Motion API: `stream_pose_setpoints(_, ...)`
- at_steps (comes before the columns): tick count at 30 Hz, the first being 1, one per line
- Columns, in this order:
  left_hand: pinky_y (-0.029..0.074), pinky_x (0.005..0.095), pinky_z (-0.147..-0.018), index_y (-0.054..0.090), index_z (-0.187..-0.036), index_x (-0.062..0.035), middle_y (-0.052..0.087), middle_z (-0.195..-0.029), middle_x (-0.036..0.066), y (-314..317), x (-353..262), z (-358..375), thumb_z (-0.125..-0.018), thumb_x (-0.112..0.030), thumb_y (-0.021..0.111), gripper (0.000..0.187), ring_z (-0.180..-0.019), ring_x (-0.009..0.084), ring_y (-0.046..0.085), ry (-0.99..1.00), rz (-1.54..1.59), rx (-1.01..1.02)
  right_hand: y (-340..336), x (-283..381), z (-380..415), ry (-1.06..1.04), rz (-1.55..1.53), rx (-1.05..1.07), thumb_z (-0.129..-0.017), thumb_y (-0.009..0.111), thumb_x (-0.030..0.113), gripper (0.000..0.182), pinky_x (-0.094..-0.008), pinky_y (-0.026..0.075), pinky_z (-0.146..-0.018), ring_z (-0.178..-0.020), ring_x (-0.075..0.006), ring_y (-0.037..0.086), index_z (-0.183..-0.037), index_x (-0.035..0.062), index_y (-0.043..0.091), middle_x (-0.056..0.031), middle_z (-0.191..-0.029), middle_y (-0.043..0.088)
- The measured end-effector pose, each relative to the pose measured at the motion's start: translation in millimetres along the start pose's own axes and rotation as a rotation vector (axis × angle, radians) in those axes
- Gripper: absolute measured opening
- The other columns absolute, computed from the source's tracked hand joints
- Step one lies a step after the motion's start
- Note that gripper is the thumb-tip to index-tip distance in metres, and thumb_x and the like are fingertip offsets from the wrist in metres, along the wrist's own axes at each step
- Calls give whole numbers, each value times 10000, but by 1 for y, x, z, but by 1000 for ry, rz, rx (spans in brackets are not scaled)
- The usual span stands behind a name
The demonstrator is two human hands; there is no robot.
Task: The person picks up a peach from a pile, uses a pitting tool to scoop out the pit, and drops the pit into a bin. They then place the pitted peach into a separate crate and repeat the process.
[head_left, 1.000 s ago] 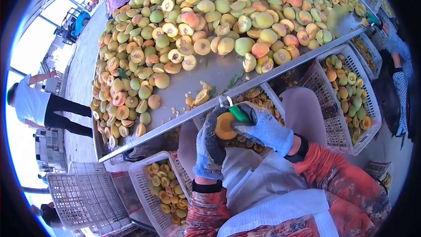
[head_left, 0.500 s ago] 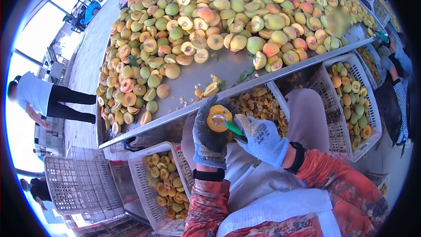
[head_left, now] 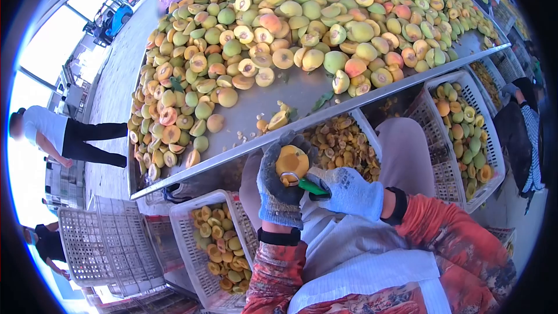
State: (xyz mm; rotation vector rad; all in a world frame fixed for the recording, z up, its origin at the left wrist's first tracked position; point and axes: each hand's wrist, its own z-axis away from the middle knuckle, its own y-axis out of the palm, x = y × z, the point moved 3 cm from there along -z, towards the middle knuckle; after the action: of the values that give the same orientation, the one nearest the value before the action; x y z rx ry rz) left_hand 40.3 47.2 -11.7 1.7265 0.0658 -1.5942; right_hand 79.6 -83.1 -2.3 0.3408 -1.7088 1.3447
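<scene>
A halved yellow fruit rests in my left hand, whose gloved fingers are wrapped round it, its cut face up. My right hand, in a light blue glove, grips a green-handled tool. The tool's metal ring touches the lower edge of the fruit half. Both hands are close together over my lap, just in front of the metal table edge. Beneath and beyond them is a crate of small dark-yellow pieces.
Halved fruits are heaped on the metal table. Fruit-filled crates stand at the left and right. Stacked crates are at far left. A person in a white shirt stands left; other people are around the table.
The tool's ring has moved from the middle of the fruit's cut face to its lower edge. My left hand has tilted the fruit slightly, and my right hand is a little lower.
</scene>
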Motion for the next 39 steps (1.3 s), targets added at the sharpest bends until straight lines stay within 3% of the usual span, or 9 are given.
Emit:
stream_pose_setpoints(6, 521, 370, -780, 529, -1128, -3, 581, -1074, 112, -11, 9, 2, -872, -201, 523, 323, -977, 246, 577, -53, 92, -32, -31, -4, -11, -36, -236, -502, -738, 647, 110, 303, -404, 478, -643, -741, -354, 587, -1023, 87, 547, -155, -804, 596)
stream_pose_setpoints(8, 502, 296, -739, 526, -1087, 1, 575, -1027, 121, -7, 15, 8, -750, 100, 546, 352, -880, 178, 582, -124, 142, -95, -32, 3, -20, -117, -22, -551, -737, 679, 114, 352, -390, 487, -685, -813, -356, 598, -1050, 38, 538, -165, -917, 591)
stream_pose_setpoints(10, 479, 294, -825, 535, -1125, -9, 577, -1073, 97, -9, 14, 6, -877, -123, 533, 273, -973, 193, 566, 569, -929, 13, -16, -1, -28, -132, 129, -504, -734, 640, 66, 328, -414, 484, -708, -821, -356, 592, -1044, 26, 543, -169, -930, 592)
stream_pose_setpoints(11, 447, 253, -850, 526, -1137, 3, 572, -1059, 72, -9, 31, 3, -883, -106, 546, 277, -961, 146, 547, 145, -90, -56, -16, 6, -29, -79, 46, -513, -739, 615, 28, 317, -406, 483, -728, -845, -359, 589, -1048, 18, 541, -170, -945, 592)
stream_pose_setpoints(26, 449, 286, -855, 568, -1086, 3, 604, -1035, 74, -41, -5, 24, -874, -140, 548, 257, -959, 167, 566, -88, 267, -164, 3, 1, -35, -64, -285, -519, -750, 592, -79, 399, -290, 456, -838, -925, -184, 573, -1127, 25, 510, -78, -1030, 577)
stream_pose_setpoints(28, 483, 301, -801, 578, -1069, 1, 622, -983, 83, -34, -75, 59, -865, -137, 554, 247, -895, 188, 595, 519, -964, -223, 2, -19, -31, -7, -348, -583, -746, 592, -94, 418, -275, 456, -842, -927, -166, 567, -1136, 26, 503, -61, -1038, 567)
stream_pose_setpoints(30, 510, 308, -745, 594, -1038, 3, 634, -909, 83, -103, -43, 51, -845, -120, 569, 230, -805, 207, 613, 84, 277, -463, -4, -40, -28, -115, -250, -645, -739, 582, -120, 460, -252, 460, -832, -918, -154, 566, -1161, 41, 493, -41, -1037, 557)
stream_pose_setpoints(34, 510, 294, -741, 614, -981, 18, 642, -908, 104, -201, -76, 99, -810, -39, 577, 184, -808, 185, 616, 251, 90, -894, -6, -83, -21, 3, -894, -505, -745, 588, -95, 476, -273, 462, -823, -935, -172, 563, -1187, 43, 476, -68, -1051, 560)
stream_pose_setpoints(39, 447, 263, -847, 586, -1055, 5, 610, -1037, 84, -315, -108, 147, -770, 45, 594, 288, -954, 156, 559, 259, -892, -1022, -22, -64, 2, 287, -38, -384, -728, 637, -5, 509, -343, 438, -861, -1010, -261, 543, -1202, 28, 457, -137, -1087, 552)
